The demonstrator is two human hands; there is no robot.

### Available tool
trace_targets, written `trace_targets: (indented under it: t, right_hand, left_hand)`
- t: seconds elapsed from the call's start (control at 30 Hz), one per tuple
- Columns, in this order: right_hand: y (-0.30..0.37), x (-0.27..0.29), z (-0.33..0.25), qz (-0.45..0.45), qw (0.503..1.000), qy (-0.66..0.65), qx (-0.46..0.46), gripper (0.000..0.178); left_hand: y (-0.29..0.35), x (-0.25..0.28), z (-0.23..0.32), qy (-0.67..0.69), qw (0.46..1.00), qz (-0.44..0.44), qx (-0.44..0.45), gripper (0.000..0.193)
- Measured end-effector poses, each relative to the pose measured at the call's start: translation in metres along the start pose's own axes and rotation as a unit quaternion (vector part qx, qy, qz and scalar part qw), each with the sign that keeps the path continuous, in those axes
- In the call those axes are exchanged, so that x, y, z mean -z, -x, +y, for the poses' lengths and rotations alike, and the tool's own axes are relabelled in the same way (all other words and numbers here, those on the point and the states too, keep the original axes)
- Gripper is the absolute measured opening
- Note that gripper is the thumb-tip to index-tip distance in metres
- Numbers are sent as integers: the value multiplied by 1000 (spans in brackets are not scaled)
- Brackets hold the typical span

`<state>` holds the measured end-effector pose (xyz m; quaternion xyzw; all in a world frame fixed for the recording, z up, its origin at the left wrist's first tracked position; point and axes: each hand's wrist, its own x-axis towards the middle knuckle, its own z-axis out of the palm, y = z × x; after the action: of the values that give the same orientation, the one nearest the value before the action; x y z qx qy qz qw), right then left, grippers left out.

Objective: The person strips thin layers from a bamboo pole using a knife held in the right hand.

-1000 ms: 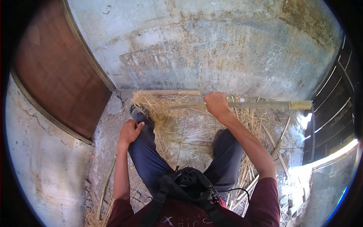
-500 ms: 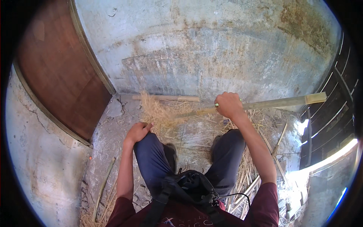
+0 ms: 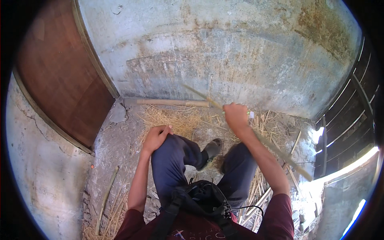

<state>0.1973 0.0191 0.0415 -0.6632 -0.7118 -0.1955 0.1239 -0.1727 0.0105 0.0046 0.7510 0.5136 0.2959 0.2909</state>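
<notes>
My right hand (image 3: 236,117) grips a long bamboo stick (image 3: 294,164) near its middle, in front of the far wall. The stick slants: its thin end points up and left toward the wall, and its thicker end drops behind my right forearm toward the lower right. Resting palm down on my left knee, my left hand (image 3: 157,137) holds nothing, its fingers stretched out. Below and left of the stick's thin end, loose straw (image 3: 172,120) lies on the floor beyond my knees.
A bamboo length (image 3: 172,103) lies along the foot of the stained wall (image 3: 224,52). Cut sticks (image 3: 294,146) and straw litter the right side. Another stick (image 3: 107,196) lies at lower left. A brown door panel (image 3: 60,72) stands left, dark slats (image 3: 348,116) right.
The bamboo stick has swung from nearly level to a slant, its thin end rising off the straw. The raised straw has settled flat. My left foot has shifted right.
</notes>
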Motion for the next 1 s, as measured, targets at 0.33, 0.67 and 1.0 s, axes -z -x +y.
trace_targets:
  t: [0.33,0.67,1.0]
  right_hand:
    - [8,-42,6,-107,980,-138,97,12]
    - [34,-1,132,-85,991,65,-76,9]
    - [32,-59,48,-164,983,-21,80,8]
  left_hand:
    - [-8,-31,2,60,998,22,28,51]
    - [-19,-37,3,83,996,18,35,53]
    - [-26,-51,2,83,996,21,27,53]
